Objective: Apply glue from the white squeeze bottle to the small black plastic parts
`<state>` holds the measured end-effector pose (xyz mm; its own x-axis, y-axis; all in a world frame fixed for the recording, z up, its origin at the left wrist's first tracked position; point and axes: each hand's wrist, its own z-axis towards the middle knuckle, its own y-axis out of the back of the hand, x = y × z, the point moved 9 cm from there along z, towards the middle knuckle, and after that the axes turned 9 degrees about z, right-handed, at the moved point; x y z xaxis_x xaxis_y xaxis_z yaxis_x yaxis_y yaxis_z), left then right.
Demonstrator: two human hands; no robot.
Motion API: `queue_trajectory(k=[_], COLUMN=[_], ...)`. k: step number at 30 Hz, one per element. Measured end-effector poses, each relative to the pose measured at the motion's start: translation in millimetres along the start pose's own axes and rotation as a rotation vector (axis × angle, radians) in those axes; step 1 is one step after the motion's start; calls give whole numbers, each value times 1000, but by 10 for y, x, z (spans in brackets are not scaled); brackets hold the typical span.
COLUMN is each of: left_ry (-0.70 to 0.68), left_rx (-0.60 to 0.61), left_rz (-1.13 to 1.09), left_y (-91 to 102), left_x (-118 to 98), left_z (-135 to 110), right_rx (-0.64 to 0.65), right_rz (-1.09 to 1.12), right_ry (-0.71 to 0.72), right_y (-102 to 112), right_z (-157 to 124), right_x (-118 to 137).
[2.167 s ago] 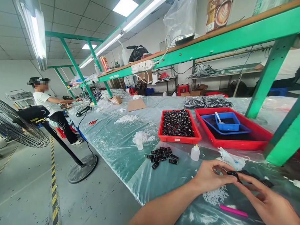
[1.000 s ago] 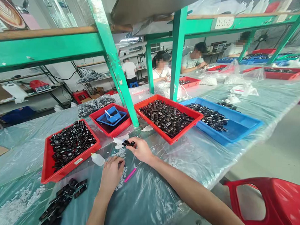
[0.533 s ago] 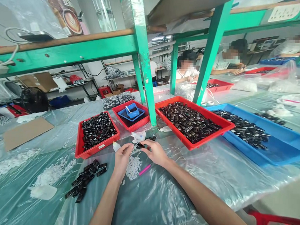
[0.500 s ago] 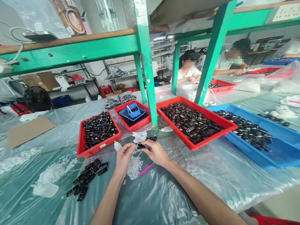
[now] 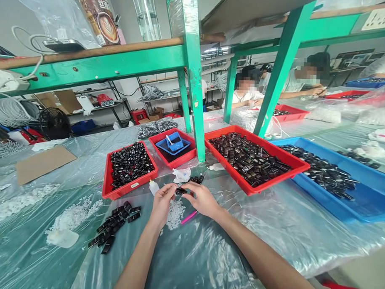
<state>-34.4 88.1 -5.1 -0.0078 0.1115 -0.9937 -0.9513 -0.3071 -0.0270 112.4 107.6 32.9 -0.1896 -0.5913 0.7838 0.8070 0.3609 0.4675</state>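
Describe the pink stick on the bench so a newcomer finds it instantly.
Find the nearest green post rising from the plastic-covered table, then drop toward the camera to the right hand, which pinches a small black part. The pink stick lies flat just below that hand, beside the white pellets. It is the only thin pink item among the black and white pieces nearby.

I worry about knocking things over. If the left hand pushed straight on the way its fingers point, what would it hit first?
Past the small black part that the left hand and right hand pinch, probably the crumpled white wad, though depth is unclear.
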Motion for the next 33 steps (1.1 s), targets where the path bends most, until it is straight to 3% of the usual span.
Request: queue_trajectory(k=[8,23,27,30,33], left_ry=[4,-7,-188,-351,-398], left_rx=[69,58,-16,34,87], left_rz=[80,224,496,868,1103], left_y=[-6,25,61,-54,-139], left_x=[39,92,-51,-126,-91], left_z=[11,62,33,-44,-98], right_rx=[11,38,-41,-96,-137], right_rz=[-56,-140,-110,-105,-100], right_ry=[9,14,-48,-101,-132], right_y=[-11,-43,38,101,149], right_z=[-20,-17,24,37,39], right_x=[1,-79,-168,-263,-328])
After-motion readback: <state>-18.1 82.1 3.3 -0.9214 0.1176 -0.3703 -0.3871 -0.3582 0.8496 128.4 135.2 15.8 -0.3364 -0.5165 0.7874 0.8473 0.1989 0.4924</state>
